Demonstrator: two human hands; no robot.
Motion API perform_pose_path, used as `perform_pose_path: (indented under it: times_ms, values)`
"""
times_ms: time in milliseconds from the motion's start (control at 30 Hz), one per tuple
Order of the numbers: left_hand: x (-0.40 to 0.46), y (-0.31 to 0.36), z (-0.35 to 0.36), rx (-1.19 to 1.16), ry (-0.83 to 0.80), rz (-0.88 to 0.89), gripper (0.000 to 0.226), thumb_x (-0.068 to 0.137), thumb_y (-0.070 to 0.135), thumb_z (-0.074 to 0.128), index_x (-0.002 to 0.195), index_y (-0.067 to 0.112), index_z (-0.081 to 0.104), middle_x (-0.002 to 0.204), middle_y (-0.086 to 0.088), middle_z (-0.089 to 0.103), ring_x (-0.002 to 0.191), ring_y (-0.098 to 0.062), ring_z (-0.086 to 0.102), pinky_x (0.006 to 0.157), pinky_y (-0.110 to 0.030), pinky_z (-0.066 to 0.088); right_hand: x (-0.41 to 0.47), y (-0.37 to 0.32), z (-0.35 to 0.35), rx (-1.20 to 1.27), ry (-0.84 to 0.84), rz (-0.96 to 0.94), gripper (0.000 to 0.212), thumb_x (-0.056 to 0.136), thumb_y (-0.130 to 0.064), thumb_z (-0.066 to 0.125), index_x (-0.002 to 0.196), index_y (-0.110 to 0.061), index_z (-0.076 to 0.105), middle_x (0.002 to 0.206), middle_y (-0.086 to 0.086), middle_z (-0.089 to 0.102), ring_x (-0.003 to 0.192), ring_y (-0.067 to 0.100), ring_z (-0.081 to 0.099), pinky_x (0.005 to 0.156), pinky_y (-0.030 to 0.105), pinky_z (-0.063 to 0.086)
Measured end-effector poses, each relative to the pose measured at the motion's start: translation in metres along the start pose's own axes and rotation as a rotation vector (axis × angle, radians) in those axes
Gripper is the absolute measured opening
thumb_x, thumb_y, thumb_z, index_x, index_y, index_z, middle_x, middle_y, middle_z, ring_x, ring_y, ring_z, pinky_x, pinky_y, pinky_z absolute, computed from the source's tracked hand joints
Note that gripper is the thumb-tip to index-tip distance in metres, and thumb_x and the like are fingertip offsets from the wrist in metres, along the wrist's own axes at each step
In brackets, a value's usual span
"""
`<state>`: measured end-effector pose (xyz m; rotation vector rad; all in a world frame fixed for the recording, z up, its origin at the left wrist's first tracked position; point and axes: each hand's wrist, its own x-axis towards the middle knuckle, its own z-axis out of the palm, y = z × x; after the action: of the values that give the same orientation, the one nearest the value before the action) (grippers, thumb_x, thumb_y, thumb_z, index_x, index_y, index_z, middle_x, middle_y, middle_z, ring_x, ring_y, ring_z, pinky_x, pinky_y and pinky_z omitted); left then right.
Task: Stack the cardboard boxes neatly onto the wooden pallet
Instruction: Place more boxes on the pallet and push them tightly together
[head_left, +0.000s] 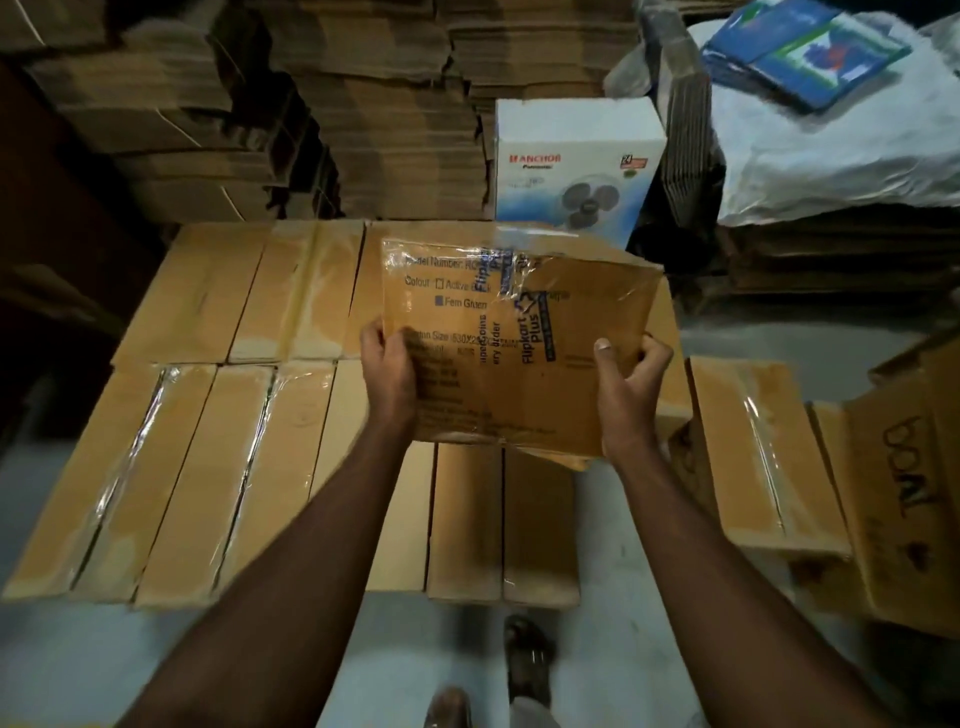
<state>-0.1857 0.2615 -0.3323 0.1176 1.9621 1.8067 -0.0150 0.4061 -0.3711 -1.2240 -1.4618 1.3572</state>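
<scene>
Taped carton (519, 348) held in the air over the layer of stacked cartons (249, 415). The left hand (387, 364) and right hand (631, 387) each grip one side edge — fingers curled round it — equally near. Its long axis appears to run away from the person. One carton held; roughly nine in the layer; two more cartons (748, 457) right of the layer. Pallet unseen.

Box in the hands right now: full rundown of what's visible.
The held cardboard box is brown, with clear tape and Flipkart Plus tape across its printed face, which shows a ticked Fern Green colour option. It is tilted above the stacked boxes. The left hand and right hand grip its near corners.
</scene>
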Motion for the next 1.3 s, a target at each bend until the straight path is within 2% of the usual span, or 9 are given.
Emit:
perform_pose_path:
  times_ms: [133,233,300,433,567,633,767,1000,1300]
  values:
    - [0.010,-0.035,-0.006,0.048,-0.076,-0.026,0.026,0.100,0.031,0.034,0.101,0.015,0.055,0.084,-0.011,0.055,0.077,-0.022,0.058,0.070,-0.036,0.049,0.005,0.028,-0.016,0.004,-0.079,0.162,0.033,0.098,-0.044,0.053,0.112,-0.017,0.040,0.113,0.006,0.055,0.102,0.023,0.057,0.086,0.043,0.049]
    - [0.011,-0.066,-0.019,0.048,-0.147,-0.113,0.047,0.094,0.052,0.028,0.095,0.016,0.059,0.091,-0.023,0.061,0.084,-0.037,0.063,0.082,-0.049,0.053,-0.002,0.039,-0.029,0.048,-0.101,0.268,0.053,0.085,-0.069,0.045,0.115,-0.025,0.048,0.121,0.009,0.058,0.110,0.025,0.057,0.094,0.046,0.047]
    - [0.021,-0.091,-0.029,0.017,-0.133,-0.249,0.080,0.085,0.075,0.028,0.106,0.006,0.062,0.108,-0.025,0.066,0.102,-0.040,0.065,0.096,-0.058,0.051,-0.008,0.042,-0.033,0.060,-0.088,0.341,0.077,0.081,-0.080,0.038,0.136,-0.027,0.047,0.135,0.005,0.056,0.121,0.023,0.055,0.099,0.046,0.047]
    - [0.060,-0.152,-0.048,-0.008,-0.030,-0.423,0.120,0.047,0.110,0.028,0.136,0.035,0.058,0.125,-0.004,0.069,0.120,-0.032,0.061,0.104,-0.057,0.041,-0.015,0.042,-0.043,0.027,-0.157,0.549,0.078,0.092,-0.076,0.021,0.154,-0.029,0.032,0.154,0.004,0.042,0.137,0.026,0.043,0.104,0.046,0.038]
    - [-0.027,-0.079,-0.048,0.144,-0.244,-0.486,0.065,0.099,0.069,0.014,0.121,0.027,0.059,0.105,0.002,0.065,0.099,-0.018,0.060,0.080,-0.032,0.045,-0.036,0.063,-0.061,-0.087,-0.353,0.810,0.079,0.087,-0.080,0.037,0.153,-0.037,0.029,0.158,0.003,0.034,0.145,0.032,0.029,0.108,0.069,0.028]
    - [-0.041,-0.100,-0.060,0.212,-0.316,-0.578,0.050,0.102,0.064,0.024,0.123,0.029,0.052,0.109,0.001,0.058,0.109,-0.022,0.053,0.090,-0.040,0.041,-0.049,0.083,-0.064,-0.076,-0.354,0.859,0.071,0.089,-0.071,0.050,0.148,-0.034,0.038,0.150,0.003,0.043,0.138,0.034,0.038,0.100,0.070,0.038]
    - [-0.048,-0.157,-0.084,0.251,-0.305,-0.646,0.065,0.100,0.061,0.040,0.140,0.011,0.048,0.137,-0.009,0.057,0.125,-0.029,0.051,0.110,-0.048,0.040,-0.082,0.117,-0.066,-0.093,-0.225,0.776,0.053,0.094,-0.043,0.063,0.136,-0.016,0.046,0.136,0.010,0.055,0.119,0.036,0.055,0.091,0.056,0.052]
    - [-0.070,-0.210,-0.096,0.317,-0.247,-0.562,0.046,0.103,0.050,0.044,0.119,0.008,0.055,0.116,-0.020,0.062,0.101,-0.029,0.057,0.105,-0.049,0.048,-0.114,0.168,-0.079,-0.187,-0.209,0.637,0.038,0.095,-0.035,0.064,0.123,-0.016,0.047,0.125,0.007,0.057,0.112,0.028,0.060,0.086,0.050,0.057]
    - [-0.106,-0.254,-0.111,0.341,-0.248,-0.532,0.034,0.106,0.039,0.043,0.116,0.010,0.057,0.110,-0.014,0.064,0.102,-0.027,0.061,0.101,-0.044,0.049,-0.141,0.205,-0.101,-0.285,-0.239,0.573,0.031,0.096,-0.030,0.063,0.119,-0.019,0.045,0.113,-0.001,0.058,0.111,0.026,0.059,0.093,0.054,0.054]
